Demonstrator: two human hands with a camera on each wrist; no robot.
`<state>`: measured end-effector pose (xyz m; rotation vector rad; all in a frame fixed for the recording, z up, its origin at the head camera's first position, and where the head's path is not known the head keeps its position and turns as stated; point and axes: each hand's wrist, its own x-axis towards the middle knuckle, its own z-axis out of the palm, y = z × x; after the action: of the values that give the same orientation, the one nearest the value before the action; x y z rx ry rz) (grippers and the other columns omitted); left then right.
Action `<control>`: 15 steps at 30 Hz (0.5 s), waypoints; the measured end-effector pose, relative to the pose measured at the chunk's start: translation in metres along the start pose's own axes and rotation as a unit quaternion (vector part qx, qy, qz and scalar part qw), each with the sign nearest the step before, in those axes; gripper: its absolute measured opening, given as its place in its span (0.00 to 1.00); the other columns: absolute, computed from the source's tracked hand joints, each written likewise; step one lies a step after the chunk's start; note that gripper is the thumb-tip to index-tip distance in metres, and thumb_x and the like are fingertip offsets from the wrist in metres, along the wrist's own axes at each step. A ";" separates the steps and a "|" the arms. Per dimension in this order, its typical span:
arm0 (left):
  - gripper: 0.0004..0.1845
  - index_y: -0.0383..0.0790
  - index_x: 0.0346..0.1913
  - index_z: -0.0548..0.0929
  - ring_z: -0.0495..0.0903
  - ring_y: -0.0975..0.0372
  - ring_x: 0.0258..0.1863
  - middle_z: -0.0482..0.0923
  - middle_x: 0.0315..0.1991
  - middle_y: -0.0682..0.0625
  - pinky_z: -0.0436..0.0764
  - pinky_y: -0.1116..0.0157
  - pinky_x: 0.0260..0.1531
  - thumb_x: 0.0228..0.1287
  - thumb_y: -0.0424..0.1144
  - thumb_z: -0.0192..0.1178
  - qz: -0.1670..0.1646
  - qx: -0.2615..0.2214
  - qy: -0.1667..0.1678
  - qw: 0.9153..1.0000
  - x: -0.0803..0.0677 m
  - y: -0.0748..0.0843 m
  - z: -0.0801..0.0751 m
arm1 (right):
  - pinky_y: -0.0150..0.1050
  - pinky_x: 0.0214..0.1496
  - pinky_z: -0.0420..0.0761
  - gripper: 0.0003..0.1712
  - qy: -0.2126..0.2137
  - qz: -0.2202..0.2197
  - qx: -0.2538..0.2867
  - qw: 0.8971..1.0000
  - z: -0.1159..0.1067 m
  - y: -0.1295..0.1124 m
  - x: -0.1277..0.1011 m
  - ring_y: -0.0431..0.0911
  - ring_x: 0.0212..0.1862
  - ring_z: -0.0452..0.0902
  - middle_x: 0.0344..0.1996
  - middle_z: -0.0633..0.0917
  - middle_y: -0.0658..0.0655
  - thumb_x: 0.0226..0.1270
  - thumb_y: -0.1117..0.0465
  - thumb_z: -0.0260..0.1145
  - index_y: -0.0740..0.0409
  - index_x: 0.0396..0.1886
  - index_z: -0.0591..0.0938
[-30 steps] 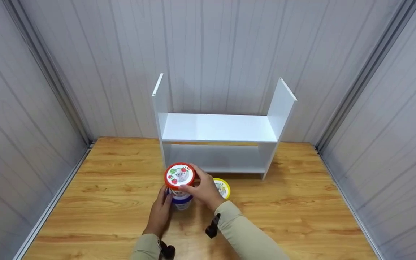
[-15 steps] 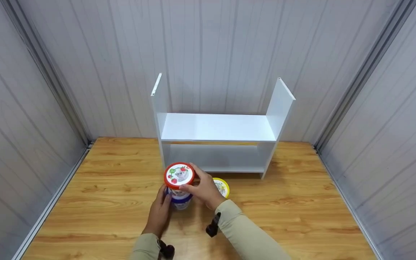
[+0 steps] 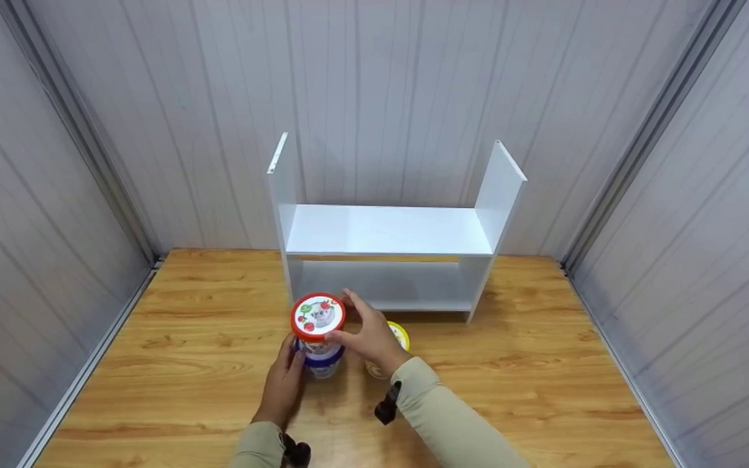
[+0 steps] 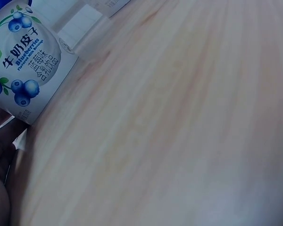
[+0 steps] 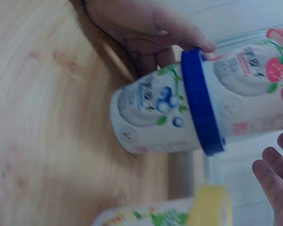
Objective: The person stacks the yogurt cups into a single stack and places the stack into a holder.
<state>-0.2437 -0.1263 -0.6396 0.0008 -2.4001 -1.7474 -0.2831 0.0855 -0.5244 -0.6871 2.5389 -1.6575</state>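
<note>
A blue-lidded blueberry milk drink cup (image 3: 324, 369) stands upright on the table, with a red-lidded strawberry milk drink cup (image 3: 318, 316) stacked on its lid. My left hand (image 3: 281, 383) holds the blue-lidded cup from the left; in the right wrist view its thumb lies at the blue rim and its other fingers go behind the cup. To the right of the stack, my right hand (image 3: 373, 341) has its fingers spread, thumb tip near the red lid. The right wrist view shows those fingertips (image 5: 262, 169) apart from the strawberry cup. A yellow-lidded cup (image 5: 210, 212) is partly hidden behind my right hand in the head view.
A white two-tier shelf (image 3: 387, 231) with tall side panels stands behind the cups, close to the back wall. The wooden tabletop (image 3: 205, 364) reaches pale panelled walls on the left, right and back.
My right hand's fingers have spread and come away from the red-lidded cup, which stays on the blue-lidded one. More of the yellow-lidded cup's body shows below my right hand. The view has shifted slightly.
</note>
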 end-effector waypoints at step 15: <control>0.32 0.44 0.80 0.56 0.58 0.42 0.75 0.60 0.76 0.37 0.56 0.40 0.73 0.81 0.51 0.45 0.012 0.008 -0.002 1.000 -0.001 -0.002 0.000 | 0.55 0.72 0.69 0.52 0.010 -0.013 -0.071 0.997 -0.041 0.020 -0.019 0.51 0.71 0.68 0.70 0.74 0.52 0.57 0.44 0.78 0.52 0.77 0.65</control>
<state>-0.2430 -0.1270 -0.6415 -0.0292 -2.4081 -1.7190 -0.2839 0.1349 -0.5284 -0.7204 2.6942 -1.5091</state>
